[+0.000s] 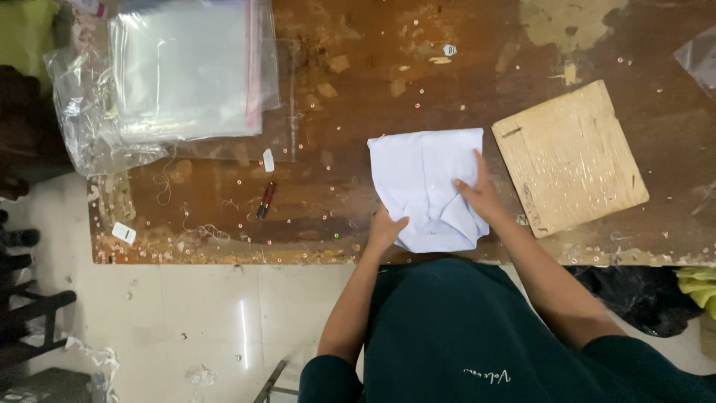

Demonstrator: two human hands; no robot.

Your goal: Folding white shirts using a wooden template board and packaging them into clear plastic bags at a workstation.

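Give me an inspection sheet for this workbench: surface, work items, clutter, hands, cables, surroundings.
Surface: worn brown wooden table, peeling patches, scattered small specks.
Job's things: folded white cloth garment near the front edge.
Clutter: stack of clear plastic bags far left; tan cardboard square on the right; small dark red tube; white paper tags; loose threads.
Hands: left hand grips the garment's lower edge; right hand presses flat on top.
Cables: nothing seen.
Surroundings: pale tiled floor with scraps; black bag below right.
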